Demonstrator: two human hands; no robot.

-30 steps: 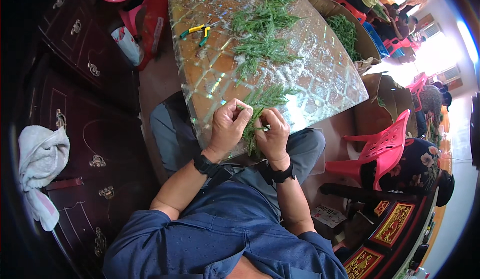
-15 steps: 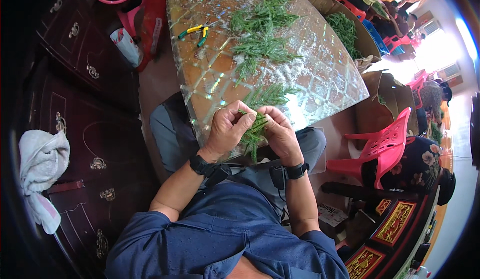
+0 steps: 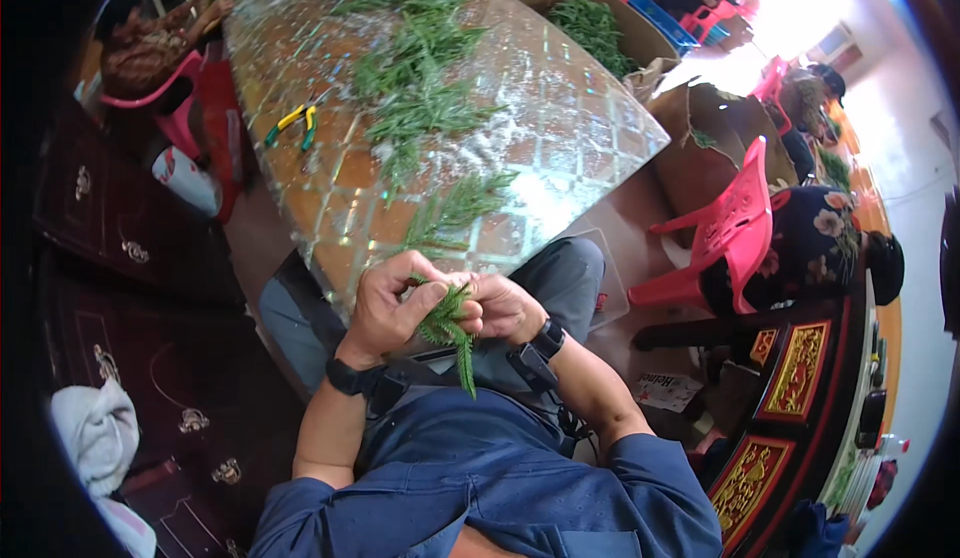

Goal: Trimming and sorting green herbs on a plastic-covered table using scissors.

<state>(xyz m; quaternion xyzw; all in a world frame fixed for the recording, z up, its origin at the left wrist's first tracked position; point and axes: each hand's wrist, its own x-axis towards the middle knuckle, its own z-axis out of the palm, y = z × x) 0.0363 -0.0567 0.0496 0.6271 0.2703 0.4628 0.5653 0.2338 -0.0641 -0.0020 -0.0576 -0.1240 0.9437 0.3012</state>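
Observation:
My left hand (image 3: 392, 310) pinches a green artificial fir sprig (image 3: 452, 330) between thumb and fingers, just in front of the table's near edge. My right hand (image 3: 500, 308) is closed on the same sprig from the other side, its fingers curled at the top of the stems. The sprig's needled tips hang down below both hands over my lap. Whatever lies between the fingertips is too small to make out. Just beyond my hands, a separate fir sprig (image 3: 460, 208) lies on the table (image 3: 330, 183). Past it stretches a long heap of more sprigs (image 3: 415, 68).
Yellow-and-green-handled pliers (image 3: 293, 126) lie on the table's left side. White flakes are scattered over the tabletop. A carton of greenery (image 3: 592, 36) stands beyond the table, and a pink plastic chair (image 3: 715, 233) to the right. Dark drawers (image 3: 140, 288) line the left. Other people sit farther off.
The view has turned, so the table and pliers appear farther left. Both hands have come lower with the sprig, and my right hand has rolled with its fingers curled in.

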